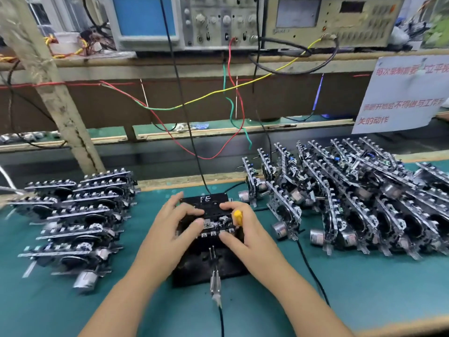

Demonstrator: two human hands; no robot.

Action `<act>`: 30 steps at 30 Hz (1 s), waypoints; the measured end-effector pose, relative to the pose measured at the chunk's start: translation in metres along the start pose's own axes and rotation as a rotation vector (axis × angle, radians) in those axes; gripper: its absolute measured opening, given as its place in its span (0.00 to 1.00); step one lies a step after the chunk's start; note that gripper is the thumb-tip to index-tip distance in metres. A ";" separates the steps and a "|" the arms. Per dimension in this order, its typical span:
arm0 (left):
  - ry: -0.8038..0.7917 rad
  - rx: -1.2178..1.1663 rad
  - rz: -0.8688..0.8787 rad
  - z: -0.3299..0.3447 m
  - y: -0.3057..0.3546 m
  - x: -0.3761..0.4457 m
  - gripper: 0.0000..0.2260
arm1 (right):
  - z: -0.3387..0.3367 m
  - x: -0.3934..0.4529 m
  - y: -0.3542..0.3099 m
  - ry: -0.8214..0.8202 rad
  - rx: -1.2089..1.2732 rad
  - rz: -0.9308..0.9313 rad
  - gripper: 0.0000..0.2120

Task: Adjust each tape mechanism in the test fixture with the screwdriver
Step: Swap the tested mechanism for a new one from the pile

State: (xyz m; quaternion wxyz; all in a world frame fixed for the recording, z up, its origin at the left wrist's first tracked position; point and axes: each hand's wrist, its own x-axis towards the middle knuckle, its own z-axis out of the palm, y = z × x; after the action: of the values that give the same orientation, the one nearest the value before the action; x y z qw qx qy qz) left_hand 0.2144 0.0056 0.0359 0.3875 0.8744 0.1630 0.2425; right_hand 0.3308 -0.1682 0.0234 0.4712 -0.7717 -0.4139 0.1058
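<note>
A black test fixture (pixel 209 266) stands on the green mat, front centre. A tape mechanism (pixel 215 226) sits in it under a black cassette marked "FE" (pixel 206 201). My left hand (pixel 175 222) rests on the mechanism's left side, fingers on the cassette and thumb near the circuit board. My right hand (pixel 243 227) lies on its right side and holds a yellow-handled screwdriver (pixel 237 217) in its curled fingers; the thumb presses the mechanism's front edge. The screwdriver's tip is hidden.
Several tape mechanisms lie stacked at the left (pixel 80 220), and many more lean in rows at the right (pixel 359 203). A metal probe with a black cable (pixel 215 285) pokes out of the fixture's front. Coloured wires hang from the oscilloscope (pixel 184 20) on the shelf.
</note>
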 end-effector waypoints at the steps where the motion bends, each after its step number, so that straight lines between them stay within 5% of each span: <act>1: 0.006 0.067 -0.012 -0.001 0.007 0.008 0.07 | 0.000 -0.001 -0.002 -0.023 -0.038 0.004 0.26; 5: -0.156 0.379 -0.113 -0.016 0.035 0.044 0.16 | 0.000 -0.007 -0.005 0.009 -0.123 -0.049 0.36; 9: -0.258 0.517 -0.108 -0.020 0.052 0.064 0.23 | -0.002 -0.009 -0.007 0.165 -0.247 -0.167 0.25; 12: -0.150 0.347 -0.057 -0.022 0.048 0.062 0.23 | -0.001 -0.008 -0.010 0.207 -0.254 -0.201 0.23; 15: 0.141 0.191 0.071 -0.029 0.028 0.047 0.22 | -0.003 -0.006 -0.015 0.179 -0.278 -0.245 0.22; 19: 0.546 -0.035 -0.199 -0.021 -0.016 0.008 0.17 | -0.005 0.008 -0.020 -0.009 -0.357 -0.275 0.22; 23: 0.420 0.017 -0.588 -0.003 -0.026 -0.022 0.18 | -0.011 0.019 -0.029 -0.067 -0.531 -0.378 0.10; 25: 0.343 0.034 -0.596 -0.001 -0.010 -0.028 0.16 | -0.017 0.022 -0.035 -0.080 -0.503 -0.403 0.08; 28: 0.344 0.138 -0.520 0.000 0.021 -0.032 0.29 | -0.031 0.033 -0.050 -0.061 -0.322 -0.330 0.09; 30: 0.362 -0.080 -0.397 0.001 0.047 -0.028 0.20 | -0.042 0.040 -0.066 -0.045 -0.189 -0.280 0.11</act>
State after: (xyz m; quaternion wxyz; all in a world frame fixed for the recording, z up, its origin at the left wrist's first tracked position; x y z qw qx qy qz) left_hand 0.1965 -0.0391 0.0624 0.4263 0.7516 0.3879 0.3207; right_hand 0.3441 -0.1513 0.1089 0.3974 -0.7448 -0.5358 0.0169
